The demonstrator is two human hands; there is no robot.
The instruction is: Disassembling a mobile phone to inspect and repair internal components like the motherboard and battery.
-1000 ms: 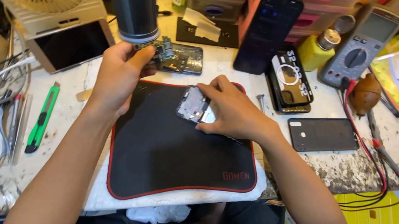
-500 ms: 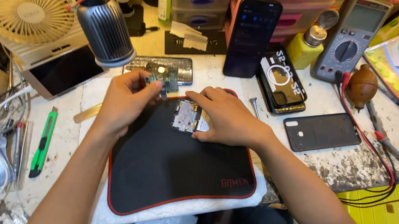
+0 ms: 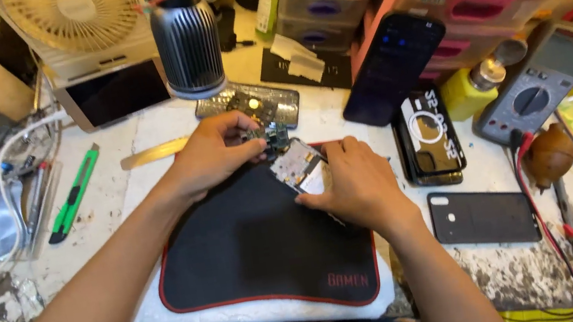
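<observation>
**On the black mat: both hands at an opened phone**

Around the black mat (image 3: 254,249) with its red edging, I read the bench from left to right. Well to the left of the mat lies a green utility knife (image 3: 74,194), and beyond the mat's upper left corner stand a small desk fan (image 3: 77,18) and a ribbed lamp head (image 3: 187,39). My left hand (image 3: 213,153) sits at the mat's top edge, fingertips pinched on a small circuit board (image 3: 274,137). Just right of it, on the mat's upper right part, rests the opened phone (image 3: 299,167), tilted. My right hand (image 3: 354,185) grips its lower right side, fingers curled together around the edge. Right of the mat lie a black phone case (image 3: 429,140) with white markings and a dark phone back (image 3: 484,216). Farther right sit a yellow bottle (image 3: 469,90) and a grey multimeter (image 3: 543,81).
</observation>
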